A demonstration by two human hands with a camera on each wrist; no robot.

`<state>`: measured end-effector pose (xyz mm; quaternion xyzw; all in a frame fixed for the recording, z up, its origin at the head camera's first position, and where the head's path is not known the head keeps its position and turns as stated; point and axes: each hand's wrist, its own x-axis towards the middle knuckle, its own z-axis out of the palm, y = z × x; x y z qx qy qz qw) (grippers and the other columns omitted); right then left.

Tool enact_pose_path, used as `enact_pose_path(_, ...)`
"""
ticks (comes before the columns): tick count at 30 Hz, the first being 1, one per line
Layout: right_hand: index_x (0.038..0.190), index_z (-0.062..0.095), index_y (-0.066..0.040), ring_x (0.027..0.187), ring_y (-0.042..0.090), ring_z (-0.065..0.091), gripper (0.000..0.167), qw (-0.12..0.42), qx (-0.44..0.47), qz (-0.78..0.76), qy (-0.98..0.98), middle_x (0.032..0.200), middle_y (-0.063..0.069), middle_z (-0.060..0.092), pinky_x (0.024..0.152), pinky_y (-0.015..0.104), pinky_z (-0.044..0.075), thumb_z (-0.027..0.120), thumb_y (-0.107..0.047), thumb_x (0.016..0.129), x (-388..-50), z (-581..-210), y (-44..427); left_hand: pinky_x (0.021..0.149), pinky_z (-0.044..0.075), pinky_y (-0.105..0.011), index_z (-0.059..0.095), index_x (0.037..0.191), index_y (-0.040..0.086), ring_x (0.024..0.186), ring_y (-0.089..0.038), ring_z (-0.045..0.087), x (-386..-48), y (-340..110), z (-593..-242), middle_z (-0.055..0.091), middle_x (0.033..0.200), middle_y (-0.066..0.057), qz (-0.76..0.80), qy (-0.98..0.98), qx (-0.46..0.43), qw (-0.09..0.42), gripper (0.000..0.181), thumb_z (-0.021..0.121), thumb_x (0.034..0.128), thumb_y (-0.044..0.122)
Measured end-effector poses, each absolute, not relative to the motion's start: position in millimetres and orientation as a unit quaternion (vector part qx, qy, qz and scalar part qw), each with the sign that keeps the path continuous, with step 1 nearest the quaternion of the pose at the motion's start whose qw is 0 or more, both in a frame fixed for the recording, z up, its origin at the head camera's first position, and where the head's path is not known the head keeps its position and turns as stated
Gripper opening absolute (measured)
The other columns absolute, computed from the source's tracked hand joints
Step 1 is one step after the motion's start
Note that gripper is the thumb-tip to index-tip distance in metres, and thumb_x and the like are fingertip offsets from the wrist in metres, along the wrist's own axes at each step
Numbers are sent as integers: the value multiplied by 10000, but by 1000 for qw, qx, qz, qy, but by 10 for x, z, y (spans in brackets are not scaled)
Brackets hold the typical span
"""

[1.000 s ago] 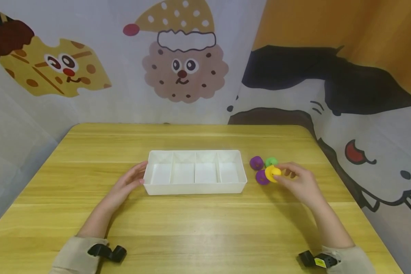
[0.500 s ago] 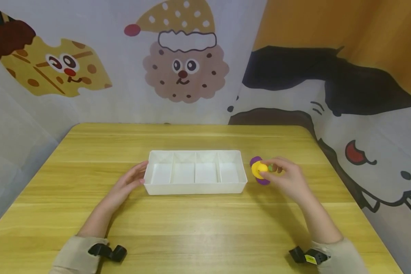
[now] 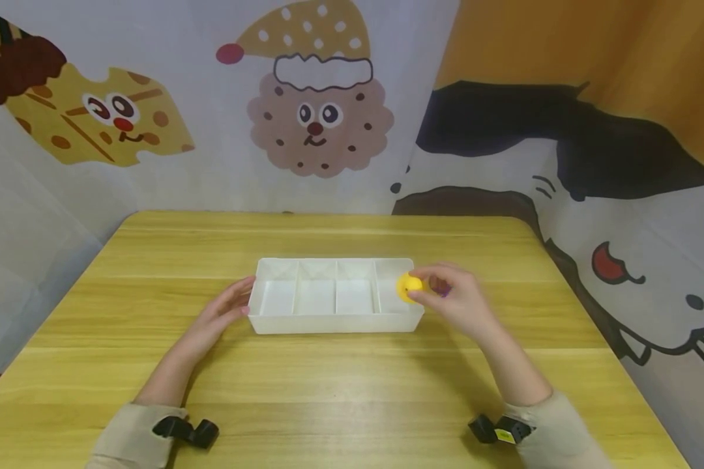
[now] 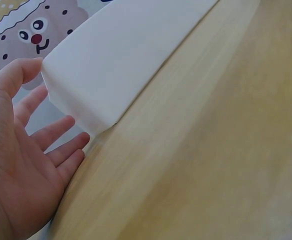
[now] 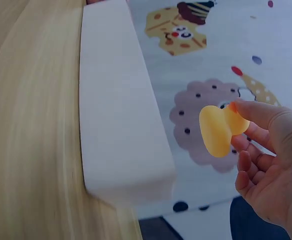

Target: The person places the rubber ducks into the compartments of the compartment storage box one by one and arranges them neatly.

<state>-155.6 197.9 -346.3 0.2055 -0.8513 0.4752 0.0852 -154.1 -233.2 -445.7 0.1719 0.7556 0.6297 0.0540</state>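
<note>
A white box [image 3: 336,324] with several compartments in a row stands on the table. My left hand [image 3: 223,314] rests against its left end; in the left wrist view the thumb touches a corner and the fingers [image 4: 61,132] are spread loosely along the end wall. Between thumb and fingertips, my right hand [image 3: 460,301] pinches a small yellow toy duck [image 3: 409,286]. The duck is held up over the rightmost compartment, near the box's right end. In the right wrist view the duck [image 5: 217,132] shows above the box's rim level, apart from the box [image 5: 118,100].
Behind my right hand a bit of a purple thing [image 3: 444,290] shows; the rest there is hidden. The wooden table [image 3: 334,397] reaches back to a curtain [image 3: 211,189] printed with cartoon figures.
My right hand has moved left with the duck, from above the purple and green things to over the box's right end. The left hand and box have stayed put.
</note>
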Motion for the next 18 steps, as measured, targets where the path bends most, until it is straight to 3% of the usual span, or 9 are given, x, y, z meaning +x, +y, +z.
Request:
enact_pose_path(6, 1037, 729, -127, 809, 301, 479, 259, 61, 226, 476, -848, 914, -20, 639, 680, 385, 402, 799, -185, 794, -1571, -3407, 1733, 937, 367, -167, 272, 1489, 7, 1339, -424, 297, -1537, -2330, -4458, 311, 1486, -248, 633, 754, 169, 56, 552, 493, 988, 79)
enact_pose_path(18, 1032, 733, -185, 811, 298, 505, 249, 56, 271, 463, -842, 903, -101, 634, 680, 384, 401, 799, -205, 793, -1628, -3375, 1257, 944, 367, -179, 288, 1494, 43, 1337, -398, 304, -1543, -2334, -4460, 331, 1486, -215, 633, 754, 167, 58, 550, 503, 994, 120)
